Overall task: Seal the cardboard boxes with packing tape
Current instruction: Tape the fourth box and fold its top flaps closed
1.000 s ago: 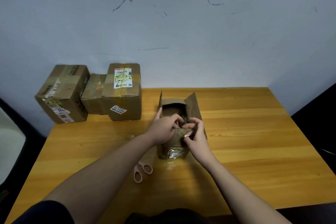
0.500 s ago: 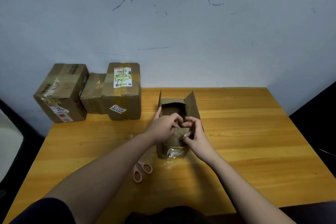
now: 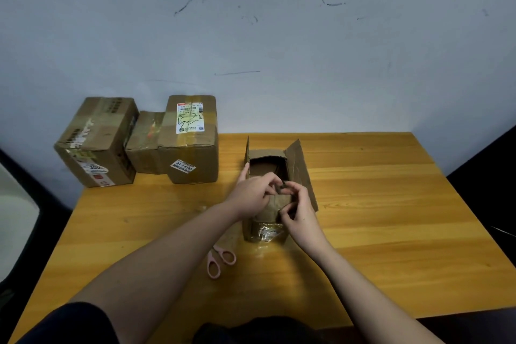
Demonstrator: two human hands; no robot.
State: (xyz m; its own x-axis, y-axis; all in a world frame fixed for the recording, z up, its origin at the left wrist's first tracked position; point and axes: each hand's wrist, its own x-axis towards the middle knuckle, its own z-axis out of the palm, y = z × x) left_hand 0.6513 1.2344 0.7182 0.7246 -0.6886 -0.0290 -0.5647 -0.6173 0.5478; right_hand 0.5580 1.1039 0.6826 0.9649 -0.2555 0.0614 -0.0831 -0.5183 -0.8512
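Now both hands, left hand (image 3: 252, 193) and right hand (image 3: 297, 208), pinch the near flap (image 3: 275, 205) of the open box (image 3: 268, 195); folding stage, side flaps next, no tape visible.

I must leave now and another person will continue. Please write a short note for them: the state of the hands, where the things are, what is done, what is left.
Left hand: fingers curled at the near flap of the open box.
Right hand: pinches the same flap.
Open box: middle of table, side flaps up.
Scissors: on the table, left of the box.
Three closed boxes: far left corner, tape visible on them.
Left: fold flaps, tape this box. No tape roll is visible.
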